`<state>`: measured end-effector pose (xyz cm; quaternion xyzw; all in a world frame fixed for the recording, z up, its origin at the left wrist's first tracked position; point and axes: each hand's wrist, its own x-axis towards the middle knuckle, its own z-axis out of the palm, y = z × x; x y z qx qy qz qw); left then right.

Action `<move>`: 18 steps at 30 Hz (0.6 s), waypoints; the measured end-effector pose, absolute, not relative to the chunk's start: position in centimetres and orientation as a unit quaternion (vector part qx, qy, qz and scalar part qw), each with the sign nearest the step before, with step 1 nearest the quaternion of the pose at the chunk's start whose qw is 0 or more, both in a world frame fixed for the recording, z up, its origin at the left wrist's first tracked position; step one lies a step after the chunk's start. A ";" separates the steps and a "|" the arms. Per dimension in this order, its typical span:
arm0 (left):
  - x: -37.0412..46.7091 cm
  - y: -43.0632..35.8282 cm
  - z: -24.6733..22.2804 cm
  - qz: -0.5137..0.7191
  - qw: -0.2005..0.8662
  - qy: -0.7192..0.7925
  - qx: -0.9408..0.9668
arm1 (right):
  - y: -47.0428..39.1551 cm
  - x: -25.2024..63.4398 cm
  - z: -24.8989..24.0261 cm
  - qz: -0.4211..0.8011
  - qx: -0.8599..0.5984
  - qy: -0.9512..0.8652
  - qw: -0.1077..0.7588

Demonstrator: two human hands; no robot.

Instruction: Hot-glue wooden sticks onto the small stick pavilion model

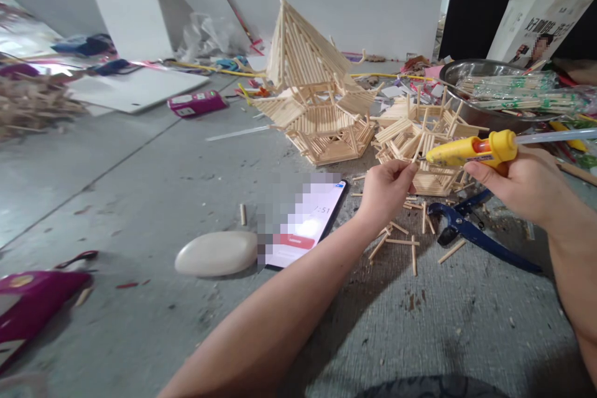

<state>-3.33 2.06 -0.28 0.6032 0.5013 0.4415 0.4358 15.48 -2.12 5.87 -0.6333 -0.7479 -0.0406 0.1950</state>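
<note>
My right hand [522, 183] grips a yellow hot glue gun [471, 150] with a clear glue stick [555, 135] in its back end. The gun's nozzle points left, close to the fingertips of my left hand [392, 183]. Those fingers are pinched together on a thin wooden stick [416, 152]. Both hands are at a small wooden stick model [436, 183], partly hidden behind them. Cut stick pieces [413, 255] lie on the floor below. Blue-handled cutters [485, 239] rest under my right hand.
A taller pagoda-like stick model [326, 118] stands behind to the left. A phone [298, 224] lies beside a white oval object [217, 254]. At the back right are a metal bowl [448, 74] with packaged sticks and a white bag [545, 12]. Purple packs [196, 104] lie left.
</note>
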 end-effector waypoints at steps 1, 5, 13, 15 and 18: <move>-3.3 2.1 -0.3 0.442 0.436 0.499 0.604 | -2.1 15.4 5.9 -0.044 -0.634 -0.748 0.191; -3.3 2.1 -0.4 0.444 0.433 0.496 0.608 | -2.1 15.2 6.0 -0.060 -0.636 -0.748 0.179; -3.4 2.2 -0.3 0.437 0.423 0.504 0.613 | -2.5 14.8 6.4 -0.106 -0.637 -0.749 0.147; -3.4 2.2 -0.3 0.435 0.424 0.506 0.613 | -2.5 14.7 6.4 -0.106 -0.635 -0.752 0.145; -3.4 2.1 -0.3 0.433 0.426 0.507 0.611 | -2.5 14.7 6.3 -0.100 -0.635 -0.752 0.145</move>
